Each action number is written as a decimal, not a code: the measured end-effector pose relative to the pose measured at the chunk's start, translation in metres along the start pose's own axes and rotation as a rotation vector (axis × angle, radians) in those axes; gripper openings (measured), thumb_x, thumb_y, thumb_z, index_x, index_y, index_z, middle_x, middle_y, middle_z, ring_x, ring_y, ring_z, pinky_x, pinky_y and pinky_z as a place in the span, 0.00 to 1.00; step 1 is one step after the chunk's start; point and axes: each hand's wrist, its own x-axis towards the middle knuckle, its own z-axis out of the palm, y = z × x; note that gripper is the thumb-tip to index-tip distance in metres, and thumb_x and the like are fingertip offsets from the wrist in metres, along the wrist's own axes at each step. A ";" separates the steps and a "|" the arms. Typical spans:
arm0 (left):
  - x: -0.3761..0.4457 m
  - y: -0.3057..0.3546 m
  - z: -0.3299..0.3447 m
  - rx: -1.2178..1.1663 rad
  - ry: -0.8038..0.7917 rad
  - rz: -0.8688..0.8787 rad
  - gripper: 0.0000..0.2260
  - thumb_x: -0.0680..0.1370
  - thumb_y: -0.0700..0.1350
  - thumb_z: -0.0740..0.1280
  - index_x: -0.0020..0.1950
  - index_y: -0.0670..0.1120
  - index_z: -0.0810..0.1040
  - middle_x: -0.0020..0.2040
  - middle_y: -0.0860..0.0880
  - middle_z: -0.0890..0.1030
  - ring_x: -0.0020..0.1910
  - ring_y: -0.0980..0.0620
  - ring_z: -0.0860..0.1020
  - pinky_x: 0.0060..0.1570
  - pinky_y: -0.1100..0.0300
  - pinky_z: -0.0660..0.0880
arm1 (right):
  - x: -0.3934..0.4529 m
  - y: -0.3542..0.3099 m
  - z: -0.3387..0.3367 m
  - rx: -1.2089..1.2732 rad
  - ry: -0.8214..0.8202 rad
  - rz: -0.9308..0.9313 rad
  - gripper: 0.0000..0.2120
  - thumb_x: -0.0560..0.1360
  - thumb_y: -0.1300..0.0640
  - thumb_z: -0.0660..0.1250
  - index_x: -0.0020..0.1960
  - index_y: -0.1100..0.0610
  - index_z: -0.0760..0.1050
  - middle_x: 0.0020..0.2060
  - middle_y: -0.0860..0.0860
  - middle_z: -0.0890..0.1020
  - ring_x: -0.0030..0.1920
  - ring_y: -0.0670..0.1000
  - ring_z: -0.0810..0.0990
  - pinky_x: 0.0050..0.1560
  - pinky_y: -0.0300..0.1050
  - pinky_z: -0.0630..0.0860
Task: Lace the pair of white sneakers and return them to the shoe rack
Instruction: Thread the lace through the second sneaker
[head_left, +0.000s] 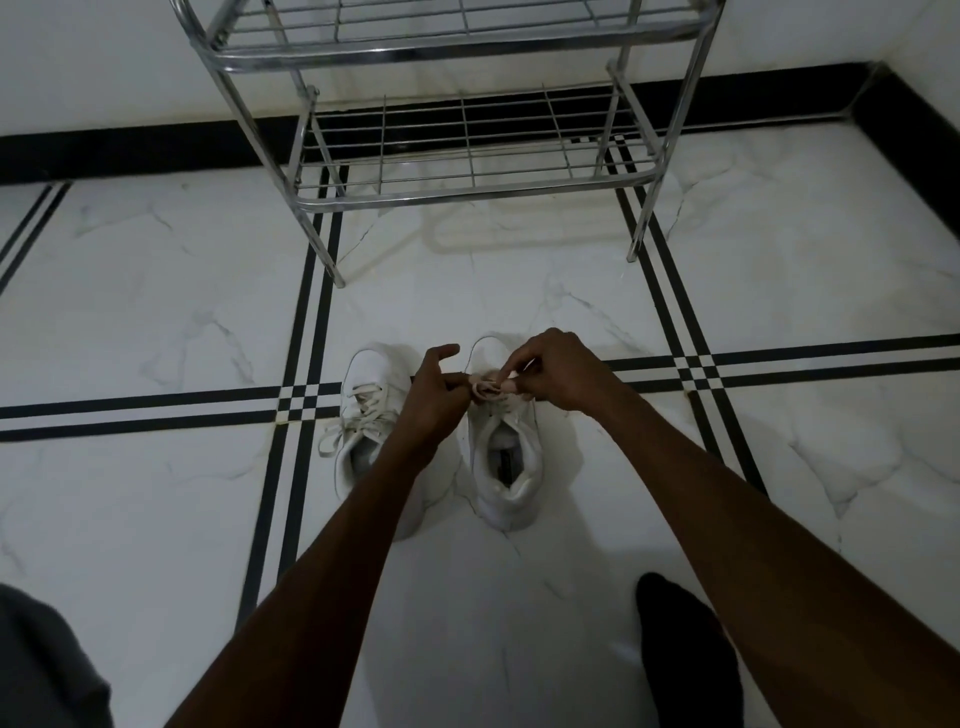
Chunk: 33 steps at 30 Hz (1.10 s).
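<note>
A white marble floor (156, 322) with black inlay stripes fills the view, meeting a black skirting (130, 150) at the far wall. A chrome rack (467, 176) stands on the floor near that wall, its wire shelves bare. Two bare forearms reach forward from the bottom edge. A dark socked foot (685, 649) rests on the floor under the right forearm.

Two white sneakers sit side by side on the floor in front of the rack, toes pointing toward it. The left sneaker (371, 415) is laced, with a loose end trailing off its left side. The right sneaker (506, 467) lies just beside it, its opening showing. Over its tongue, the left hand (434, 392) and right hand (561, 371) both pinch the lace (483, 388) between fingertips, the bunched lace held between them.
</note>
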 end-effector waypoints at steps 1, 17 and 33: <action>-0.001 0.000 0.000 0.005 0.000 0.010 0.25 0.77 0.32 0.65 0.72 0.45 0.67 0.48 0.45 0.86 0.55 0.41 0.84 0.61 0.45 0.79 | 0.002 0.000 0.000 -0.073 0.021 -0.041 0.07 0.69 0.61 0.78 0.47 0.57 0.87 0.41 0.55 0.86 0.35 0.44 0.80 0.35 0.35 0.79; -0.005 0.011 0.004 0.271 -0.079 0.184 0.13 0.80 0.36 0.65 0.62 0.43 0.82 0.51 0.44 0.87 0.49 0.46 0.86 0.55 0.42 0.81 | -0.004 0.005 0.020 0.296 0.294 0.026 0.05 0.67 0.62 0.78 0.42 0.60 0.84 0.38 0.52 0.87 0.36 0.48 0.86 0.35 0.42 0.83; -0.042 -0.022 -0.025 1.041 0.339 0.217 0.09 0.74 0.40 0.72 0.49 0.53 0.86 0.43 0.49 0.84 0.59 0.45 0.71 0.65 0.40 0.58 | -0.036 0.063 0.000 0.808 0.232 0.790 0.07 0.75 0.63 0.71 0.40 0.57 0.76 0.37 0.52 0.81 0.38 0.45 0.78 0.32 0.35 0.66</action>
